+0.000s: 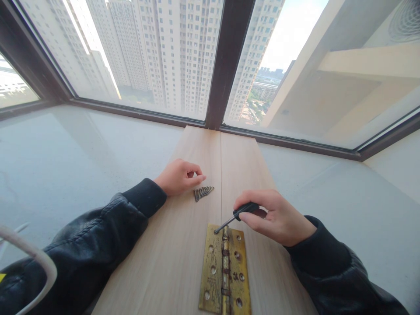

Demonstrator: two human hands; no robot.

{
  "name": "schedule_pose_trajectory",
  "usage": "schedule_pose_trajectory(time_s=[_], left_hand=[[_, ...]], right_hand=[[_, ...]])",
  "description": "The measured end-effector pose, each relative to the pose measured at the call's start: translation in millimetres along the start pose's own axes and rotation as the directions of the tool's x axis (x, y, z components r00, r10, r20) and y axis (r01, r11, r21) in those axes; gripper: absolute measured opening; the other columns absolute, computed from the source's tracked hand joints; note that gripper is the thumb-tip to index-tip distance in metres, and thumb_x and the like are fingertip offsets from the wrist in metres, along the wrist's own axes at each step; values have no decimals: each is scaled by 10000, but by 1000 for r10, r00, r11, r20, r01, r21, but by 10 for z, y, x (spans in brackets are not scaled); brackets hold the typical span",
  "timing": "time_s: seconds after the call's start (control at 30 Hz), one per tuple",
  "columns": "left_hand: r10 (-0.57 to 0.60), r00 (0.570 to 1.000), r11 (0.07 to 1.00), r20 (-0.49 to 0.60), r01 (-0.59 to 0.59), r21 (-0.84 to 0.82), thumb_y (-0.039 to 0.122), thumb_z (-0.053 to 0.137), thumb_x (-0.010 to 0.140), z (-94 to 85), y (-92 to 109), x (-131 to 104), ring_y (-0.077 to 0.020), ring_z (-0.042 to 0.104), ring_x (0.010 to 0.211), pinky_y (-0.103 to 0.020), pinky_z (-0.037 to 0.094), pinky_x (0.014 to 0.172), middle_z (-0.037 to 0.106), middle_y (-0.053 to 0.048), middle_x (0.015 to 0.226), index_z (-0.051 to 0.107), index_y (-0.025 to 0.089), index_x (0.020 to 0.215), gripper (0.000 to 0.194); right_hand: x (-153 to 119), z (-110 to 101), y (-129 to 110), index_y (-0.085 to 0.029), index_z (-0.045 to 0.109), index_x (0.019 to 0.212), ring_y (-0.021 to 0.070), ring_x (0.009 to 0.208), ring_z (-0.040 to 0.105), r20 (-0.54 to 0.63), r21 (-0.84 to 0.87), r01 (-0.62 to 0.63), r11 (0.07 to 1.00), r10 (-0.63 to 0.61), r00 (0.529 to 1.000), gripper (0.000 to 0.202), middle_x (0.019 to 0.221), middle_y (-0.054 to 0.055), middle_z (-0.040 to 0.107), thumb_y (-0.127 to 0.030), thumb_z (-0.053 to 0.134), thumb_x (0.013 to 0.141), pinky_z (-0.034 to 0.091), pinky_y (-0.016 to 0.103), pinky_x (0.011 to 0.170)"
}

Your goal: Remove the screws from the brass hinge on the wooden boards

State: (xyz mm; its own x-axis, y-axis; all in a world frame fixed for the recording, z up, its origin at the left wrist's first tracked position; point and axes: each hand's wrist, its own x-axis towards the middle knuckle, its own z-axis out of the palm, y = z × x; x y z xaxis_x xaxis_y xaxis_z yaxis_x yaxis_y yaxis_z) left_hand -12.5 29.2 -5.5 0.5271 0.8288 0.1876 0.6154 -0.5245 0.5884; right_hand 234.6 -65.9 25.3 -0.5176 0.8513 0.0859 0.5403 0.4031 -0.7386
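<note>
A worn brass hinge [225, 271] lies opened flat across the seam of two pale wooden boards [173, 245]. My right hand [271, 216] is closed around the black handle of a screwdriver [246, 211], whose tip rests at the upper left hole of the hinge. Beyond the hinge, several screws [203, 192] lie side by side on the left board. My left hand [182, 176] is just above and left of them, thumb and forefinger curled close together; whether anything small is between them cannot be made out.
Dark window frames [215, 105] stand at the far end of the boards, with tall buildings outside. A white sill [98, 144] runs along both sides. A pale cable [42, 262] curves over the left sleeve at the lower left.
</note>
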Motion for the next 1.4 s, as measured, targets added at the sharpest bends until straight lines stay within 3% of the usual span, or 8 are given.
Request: schedule_pose_trajectory(time_s=[0.97,1.07,1.23,1.4], left_hand=[[13,1000,1000,0,-13,0,340,558,832,-3,3,-5,-67,308,470,-237,244,504,361,59,474,702,135,711,278],[12,1000,1000,1,-12,-1,344,559,831,-3,-2,-9,-66,308,470,-237,245,506,357,61,474,703,137,714,278],[18,1000,1000,-2,-18,-5,341,561,830,-1,-13,-8,-67,306,470,-239,247,507,347,61,473,697,134,692,284],[19,1000,1000,-8,-19,-3,344,566,826,5,-9,-5,-68,315,470,-239,247,503,368,56,476,708,137,708,277]], right_hand=[[-8,-53,7,-153,672,869,142,681,586,18,-13,-24,1000,24,1000,171,764,36,660,-260,552,812,433,240,579],[-21,-68,6,-158,668,835,143,658,573,-41,-18,-29,999,28,999,169,741,29,652,-269,549,790,422,246,568],[-42,-145,74,-160,623,744,135,587,498,-259,-56,-105,993,87,962,164,645,16,590,-271,507,778,368,262,543],[-16,-144,144,-160,620,705,134,574,491,-214,-54,-148,987,134,968,159,612,2,574,-268,512,751,354,266,545]])
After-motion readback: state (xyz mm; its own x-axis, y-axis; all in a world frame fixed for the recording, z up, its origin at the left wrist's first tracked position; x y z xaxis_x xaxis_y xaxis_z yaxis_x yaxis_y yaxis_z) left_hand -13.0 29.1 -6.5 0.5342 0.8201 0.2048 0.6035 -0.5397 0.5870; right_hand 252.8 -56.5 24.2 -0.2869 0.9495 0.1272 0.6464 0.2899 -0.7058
